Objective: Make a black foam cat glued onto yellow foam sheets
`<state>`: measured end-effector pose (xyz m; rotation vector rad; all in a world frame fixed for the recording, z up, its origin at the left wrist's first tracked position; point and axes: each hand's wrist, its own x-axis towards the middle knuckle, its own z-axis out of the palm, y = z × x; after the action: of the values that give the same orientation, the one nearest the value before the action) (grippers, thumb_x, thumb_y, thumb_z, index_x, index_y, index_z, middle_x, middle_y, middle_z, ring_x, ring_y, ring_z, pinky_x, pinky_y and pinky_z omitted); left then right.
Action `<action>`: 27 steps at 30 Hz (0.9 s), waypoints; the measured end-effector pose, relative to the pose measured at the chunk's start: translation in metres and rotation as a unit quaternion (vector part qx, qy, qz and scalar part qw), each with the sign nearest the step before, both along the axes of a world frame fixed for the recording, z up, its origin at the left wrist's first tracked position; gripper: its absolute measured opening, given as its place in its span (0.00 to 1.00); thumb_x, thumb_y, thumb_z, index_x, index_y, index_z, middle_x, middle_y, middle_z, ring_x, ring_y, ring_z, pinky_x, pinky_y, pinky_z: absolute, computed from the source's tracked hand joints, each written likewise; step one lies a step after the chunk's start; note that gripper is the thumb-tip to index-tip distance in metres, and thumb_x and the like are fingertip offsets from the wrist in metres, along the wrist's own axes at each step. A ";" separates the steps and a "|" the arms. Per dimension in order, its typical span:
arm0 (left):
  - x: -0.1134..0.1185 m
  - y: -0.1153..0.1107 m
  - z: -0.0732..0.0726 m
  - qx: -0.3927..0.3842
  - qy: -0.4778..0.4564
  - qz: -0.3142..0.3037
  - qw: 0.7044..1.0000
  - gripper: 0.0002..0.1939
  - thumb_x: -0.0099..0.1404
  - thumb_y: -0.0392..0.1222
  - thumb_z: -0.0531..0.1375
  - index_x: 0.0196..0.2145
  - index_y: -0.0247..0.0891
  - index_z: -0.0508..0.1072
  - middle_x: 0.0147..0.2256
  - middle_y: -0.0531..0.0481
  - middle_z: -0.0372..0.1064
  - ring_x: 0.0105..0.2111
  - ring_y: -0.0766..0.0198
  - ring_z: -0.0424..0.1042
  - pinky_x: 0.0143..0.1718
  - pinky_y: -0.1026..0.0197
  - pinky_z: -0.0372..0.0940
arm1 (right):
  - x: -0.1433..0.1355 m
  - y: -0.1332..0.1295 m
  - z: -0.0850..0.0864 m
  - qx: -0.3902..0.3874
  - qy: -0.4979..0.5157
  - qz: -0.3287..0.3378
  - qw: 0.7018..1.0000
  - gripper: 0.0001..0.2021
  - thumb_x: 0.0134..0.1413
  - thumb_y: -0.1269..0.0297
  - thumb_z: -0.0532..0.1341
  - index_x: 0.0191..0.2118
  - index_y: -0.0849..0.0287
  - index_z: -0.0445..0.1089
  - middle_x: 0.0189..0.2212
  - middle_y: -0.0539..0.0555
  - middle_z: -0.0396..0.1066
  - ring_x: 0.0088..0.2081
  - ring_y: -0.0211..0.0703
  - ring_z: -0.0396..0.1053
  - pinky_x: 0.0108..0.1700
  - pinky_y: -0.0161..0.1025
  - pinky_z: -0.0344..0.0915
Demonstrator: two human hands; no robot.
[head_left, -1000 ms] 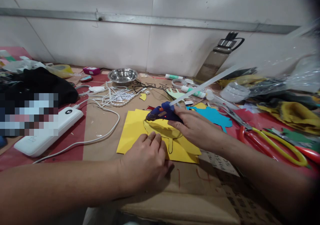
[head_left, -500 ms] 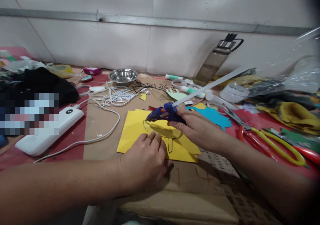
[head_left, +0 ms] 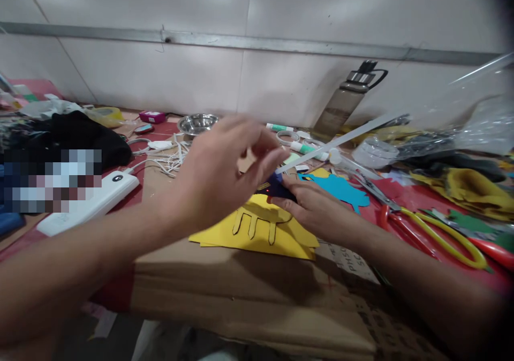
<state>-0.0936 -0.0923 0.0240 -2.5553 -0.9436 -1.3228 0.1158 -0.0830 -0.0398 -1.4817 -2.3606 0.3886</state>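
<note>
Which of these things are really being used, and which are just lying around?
In use, it seems:
blue glue gun, in the right hand
glue stick, slanting from the gun
yellow sheets with a black outline

Just lying about, apparently:
scissors
water bottle
metal bowl
pink box
blue cutout, though perhaps related

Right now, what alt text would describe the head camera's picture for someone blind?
A right hand grips a dark blue glue gun with a long whitish stick at its back, over flat yellow sheets, the top one marked in black. The left hand, raised and blurred, partly hides the gun.
</note>
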 end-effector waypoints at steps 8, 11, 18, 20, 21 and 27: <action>0.042 0.051 0.023 -0.153 0.049 -0.112 0.981 0.12 0.65 0.46 0.62 0.32 0.34 0.78 0.23 0.55 0.68 0.27 0.68 0.68 0.33 0.63 0.62 | 0.001 -0.006 0.011 0.015 0.013 -0.009 1.000 0.16 0.63 0.54 0.55 0.49 0.58 0.69 0.41 0.58 0.76 0.41 0.50 0.74 0.41 0.43 0.68; 0.046 0.051 0.018 -0.175 0.050 -0.120 0.976 0.05 0.62 0.38 0.64 0.31 0.34 0.79 0.24 0.54 0.70 0.29 0.67 0.69 0.34 0.62 0.63 | 0.003 -0.006 0.013 0.015 0.024 -0.003 1.000 0.12 0.62 0.57 0.55 0.43 0.60 0.70 0.38 0.58 0.76 0.38 0.49 0.73 0.39 0.42 0.67; 0.051 0.048 0.020 -0.185 0.057 -0.141 0.971 0.06 0.61 0.38 0.65 0.36 0.34 0.79 0.27 0.53 0.73 0.30 0.66 0.70 0.34 0.63 0.63 | 0.007 -0.003 0.011 0.012 0.035 0.000 0.999 0.11 0.62 0.56 0.55 0.38 0.58 0.68 0.35 0.56 0.74 0.36 0.47 0.71 0.37 0.40 0.64; 0.054 0.046 0.020 -0.183 0.058 -0.145 0.971 0.05 0.61 0.37 0.64 0.34 0.35 0.79 0.27 0.54 0.73 0.31 0.66 0.71 0.34 0.63 0.63 | 0.006 -0.003 0.011 0.018 0.037 0.001 0.999 0.10 0.62 0.57 0.55 0.38 0.59 0.67 0.34 0.56 0.74 0.35 0.46 0.71 0.35 0.40 0.63; 0.054 0.046 0.020 -0.180 0.056 -0.142 0.972 0.04 0.62 0.37 0.64 0.33 0.35 0.79 0.27 0.54 0.74 0.31 0.66 0.71 0.34 0.63 0.64 | 0.006 -0.003 0.011 0.022 0.038 0.004 0.999 0.10 0.62 0.58 0.55 0.38 0.59 0.67 0.34 0.56 0.74 0.34 0.45 0.70 0.34 0.39 0.62; 0.050 0.043 0.016 -0.167 0.031 -0.123 0.978 0.05 0.62 0.37 0.63 0.32 0.34 0.79 0.26 0.52 0.74 0.31 0.65 0.73 0.34 0.64 0.65 | 0.005 -0.006 0.011 0.033 0.036 -0.007 0.999 0.09 0.62 0.58 0.56 0.37 0.58 0.66 0.33 0.54 0.74 0.32 0.43 0.68 0.32 0.38 0.60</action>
<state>-0.0440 -0.0497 0.0400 -3.0357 -0.9310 -1.2186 0.1207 -0.0885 -0.0283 -1.4302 -2.2833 0.3520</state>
